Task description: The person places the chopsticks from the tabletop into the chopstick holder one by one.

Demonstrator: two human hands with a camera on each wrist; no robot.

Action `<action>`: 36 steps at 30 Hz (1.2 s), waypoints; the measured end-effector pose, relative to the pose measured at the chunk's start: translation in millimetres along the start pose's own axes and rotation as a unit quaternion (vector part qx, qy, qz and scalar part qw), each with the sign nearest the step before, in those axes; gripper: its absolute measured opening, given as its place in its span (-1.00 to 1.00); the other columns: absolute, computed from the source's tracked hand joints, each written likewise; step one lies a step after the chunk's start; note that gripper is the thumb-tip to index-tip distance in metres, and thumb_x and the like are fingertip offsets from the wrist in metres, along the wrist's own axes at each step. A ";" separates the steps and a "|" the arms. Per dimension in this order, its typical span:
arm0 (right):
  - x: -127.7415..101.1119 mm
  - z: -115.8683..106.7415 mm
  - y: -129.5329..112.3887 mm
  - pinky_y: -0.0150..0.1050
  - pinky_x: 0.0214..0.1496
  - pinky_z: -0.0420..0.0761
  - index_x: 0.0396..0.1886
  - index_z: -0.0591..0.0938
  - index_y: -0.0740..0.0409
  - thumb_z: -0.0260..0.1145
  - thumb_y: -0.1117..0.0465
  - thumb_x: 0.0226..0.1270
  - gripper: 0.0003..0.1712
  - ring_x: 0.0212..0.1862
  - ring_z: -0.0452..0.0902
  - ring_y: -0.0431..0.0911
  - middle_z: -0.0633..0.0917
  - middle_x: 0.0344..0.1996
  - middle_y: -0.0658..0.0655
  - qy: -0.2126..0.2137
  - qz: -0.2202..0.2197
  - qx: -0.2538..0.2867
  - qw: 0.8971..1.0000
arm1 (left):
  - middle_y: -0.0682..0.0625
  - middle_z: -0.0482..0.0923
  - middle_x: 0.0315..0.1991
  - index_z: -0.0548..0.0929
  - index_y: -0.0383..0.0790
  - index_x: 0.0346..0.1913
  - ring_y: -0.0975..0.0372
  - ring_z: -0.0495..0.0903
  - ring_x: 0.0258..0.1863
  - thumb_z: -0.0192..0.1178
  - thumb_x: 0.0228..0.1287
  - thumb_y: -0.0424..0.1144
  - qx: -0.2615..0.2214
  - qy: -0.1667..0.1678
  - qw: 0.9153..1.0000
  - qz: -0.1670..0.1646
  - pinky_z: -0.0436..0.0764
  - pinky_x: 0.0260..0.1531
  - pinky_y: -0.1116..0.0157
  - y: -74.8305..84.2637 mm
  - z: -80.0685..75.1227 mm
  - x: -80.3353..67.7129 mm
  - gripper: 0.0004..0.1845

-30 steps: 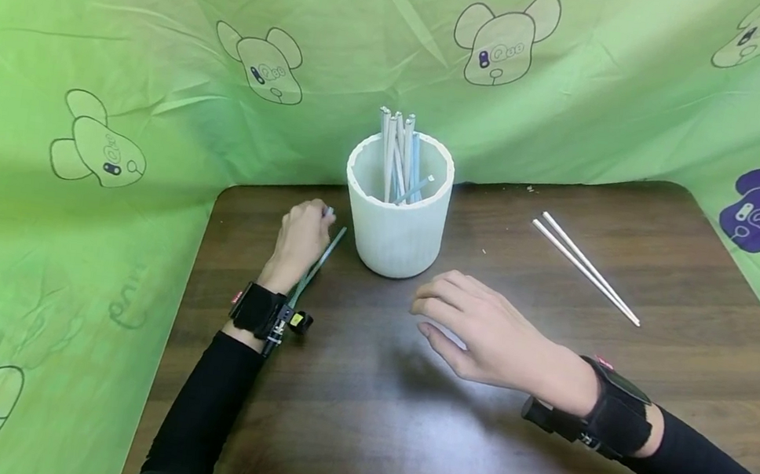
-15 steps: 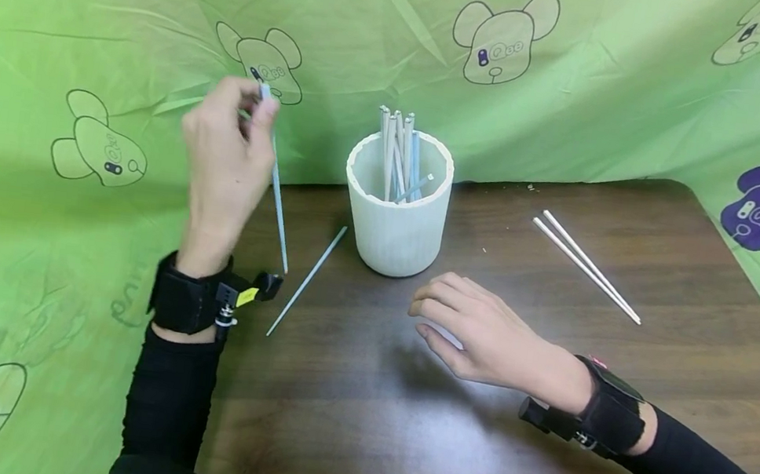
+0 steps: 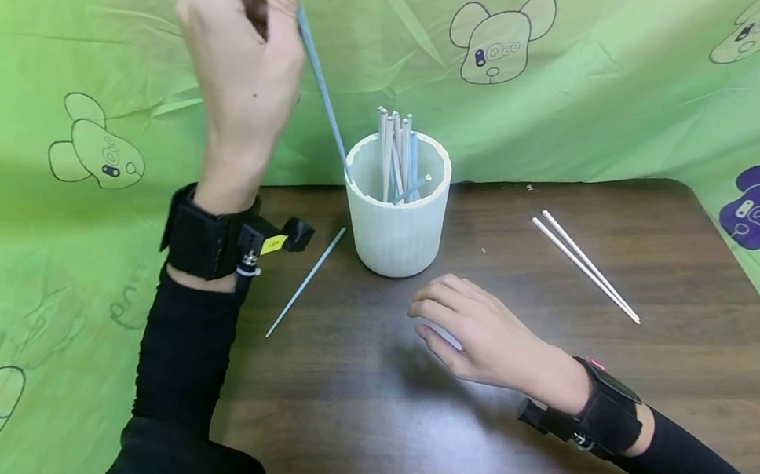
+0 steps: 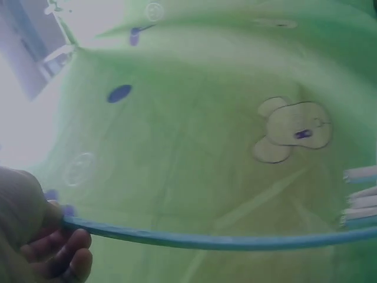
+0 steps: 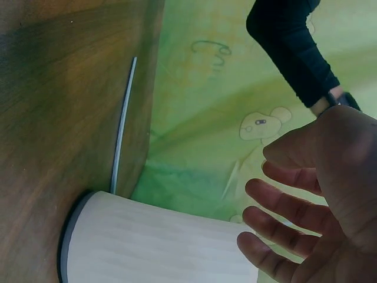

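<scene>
My left hand (image 3: 243, 78) is raised at the upper left and pinches a blue chopstick (image 3: 321, 81) near its upper end. The stick slants down to the right, and its lower tip meets the left rim of a white cylindrical container (image 3: 390, 238). Whether the tip lies inside or in front of the rim, I cannot tell. Several whitish and blue chopsticks (image 3: 388, 151) lean inside the container. Another blue chopstick (image 3: 305, 283) lies on the table left of it. My right hand (image 3: 482, 332) hovers or rests in front of the container, fingers loosely bent, holding nothing.
Two white chopsticks (image 3: 563, 249) lie close together on the right of the dark wooden table (image 3: 357, 424). A green cloth (image 3: 377, 31) with printed bear heads hangs behind the table and along its left side.
My left hand has lifted one blue chopstick off the table, leaving the other there. It rose up and left, then higher, swinging the tip right to the container. The right hand stayed put.
</scene>
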State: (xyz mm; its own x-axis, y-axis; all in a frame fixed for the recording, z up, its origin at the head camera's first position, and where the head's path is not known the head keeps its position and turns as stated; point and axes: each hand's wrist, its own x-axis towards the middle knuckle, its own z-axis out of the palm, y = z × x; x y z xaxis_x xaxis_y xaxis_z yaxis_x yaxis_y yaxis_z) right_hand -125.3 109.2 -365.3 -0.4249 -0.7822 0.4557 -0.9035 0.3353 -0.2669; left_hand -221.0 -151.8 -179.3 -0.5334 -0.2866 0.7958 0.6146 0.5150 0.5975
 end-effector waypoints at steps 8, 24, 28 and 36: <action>-8.6 -0.9 1.8 -0.22 0.12 0.54 -0.10 0.63 0.06 0.32 0.25 0.25 -0.78 0.03 0.53 -0.12 0.65 -0.11 -0.03 0.005 0.004 -0.003 1.000 | 0.10 0.59 -0.33 0.63 -0.26 -0.07 0.38 0.51 -0.49 0.16 0.42 -0.20 0.051 -0.098 0.989 -0.102 0.54 -0.34 0.47 -26.3 39.0 -7.1 -0.81; -14.2 1.8 2.3 -0.22 0.10 0.55 -0.11 0.64 0.05 0.33 0.26 0.24 -0.78 0.02 0.53 -0.13 0.65 -0.11 -0.05 0.007 0.023 -0.001 1.000 | -0.07 0.69 -0.14 0.60 -0.23 0.00 0.19 0.63 -0.25 0.12 0.45 -0.19 0.199 -0.353 0.897 -0.177 0.60 -0.18 0.35 -79.3 83.2 -56.5 -0.78; -15.6 1.5 3.3 -0.23 0.10 0.55 -0.11 0.64 0.05 0.33 0.26 0.24 -0.79 0.02 0.53 -0.13 0.65 -0.11 -0.05 0.005 0.026 -0.003 1.000 | -0.12 0.71 -0.15 0.59 -0.27 0.00 0.14 0.67 -0.27 0.14 0.44 -0.21 0.219 -0.367 0.888 -0.167 0.63 -0.20 0.29 -87.3 87.7 -66.7 -0.78; -15.7 -6.5 13.8 -0.21 0.09 0.56 -0.12 0.64 0.10 0.33 0.26 0.21 -0.78 -0.01 0.54 -0.11 0.67 -0.13 0.00 0.019 0.027 -0.015 0.999 | -0.08 0.72 -0.20 0.54 -0.22 0.02 0.14 0.68 -0.29 0.21 0.39 -0.15 0.209 -0.336 0.903 -0.169 0.64 -0.30 0.30 -82.0 81.6 -71.4 -0.74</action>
State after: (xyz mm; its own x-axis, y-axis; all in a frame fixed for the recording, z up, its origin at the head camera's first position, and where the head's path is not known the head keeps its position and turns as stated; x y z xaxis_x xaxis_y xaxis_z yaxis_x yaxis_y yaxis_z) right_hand -131.5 129.5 -370.6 -0.4737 -0.7421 0.4743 -0.8806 0.3923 -0.2657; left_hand -280.7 -107.7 -293.1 -0.9680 -0.0019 0.2511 0.1527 0.7894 0.5946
